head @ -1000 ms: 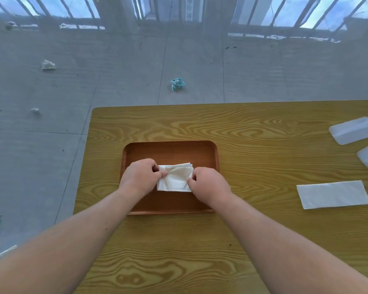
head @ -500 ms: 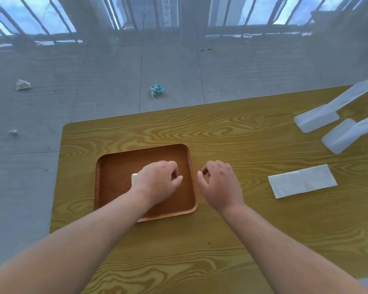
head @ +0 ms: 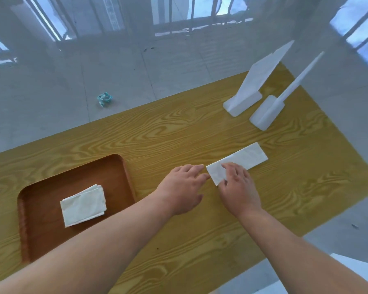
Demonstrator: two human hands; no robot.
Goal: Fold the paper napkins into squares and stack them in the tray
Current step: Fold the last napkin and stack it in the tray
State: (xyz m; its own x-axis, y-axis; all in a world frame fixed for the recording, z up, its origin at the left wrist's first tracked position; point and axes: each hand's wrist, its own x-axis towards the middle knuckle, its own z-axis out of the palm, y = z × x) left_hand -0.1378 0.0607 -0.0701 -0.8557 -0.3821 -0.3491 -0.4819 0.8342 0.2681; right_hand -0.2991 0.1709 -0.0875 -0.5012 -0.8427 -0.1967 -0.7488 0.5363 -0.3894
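Note:
A brown wooden tray [head: 119,166] sits at the left of the table, and a stack of folded white napkins [head: 83,204] lies inside it. To its right a long white paper napkin [head: 244,158] lies flat on the wood. My right hand [head: 238,187] rests with its fingers on the near left end of that napkin. My left hand [head: 183,187] is just left of it, fingers apart, its fingertips at the napkin's left edge. Neither hand has lifted the paper.
The yellow wood-grain table [head: 179,128] ends close behind and to the right. Two white plastic stands [head: 249,98] [head: 270,111] rise at the back right. A crumpled teal scrap [head: 104,98] lies on the grey floor beyond.
Both hands left the folded stack in the tray and moved right to the long napkin. The view swung right, so the tray now sits at the left.

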